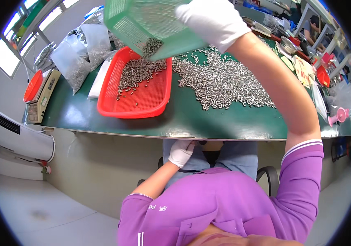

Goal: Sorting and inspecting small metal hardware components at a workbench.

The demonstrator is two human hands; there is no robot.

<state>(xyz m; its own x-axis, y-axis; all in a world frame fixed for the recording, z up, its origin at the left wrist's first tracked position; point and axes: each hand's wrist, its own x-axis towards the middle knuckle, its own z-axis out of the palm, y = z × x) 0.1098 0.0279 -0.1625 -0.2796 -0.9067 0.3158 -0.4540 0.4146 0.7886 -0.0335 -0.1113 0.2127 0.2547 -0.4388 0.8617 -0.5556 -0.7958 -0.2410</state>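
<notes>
My right hand [214, 22], in a white glove, is closed on a green plastic basket [128, 26], held tilted above the table. A clump of small metal cylinders [152, 47] lies at its lowered corner, over a red mesh basket [136, 107]. More of the same pieces [136, 76] cover part of the red basket's bottom. My left hand [180, 153], gloved with bare fingertips showing, is low over my lap by the table's front edge. Its fingers look curled together; the edge partly hides them, and anything inside them cannot be made out.
A wide spread of metal pieces [228, 84] lies on the green table [224, 123]. Filled clear bags [73, 61] stand at the back left, near a scale [44, 96] with a red tray [33, 86]. A pink object [338, 117] lies at right. Other people work beyond.
</notes>
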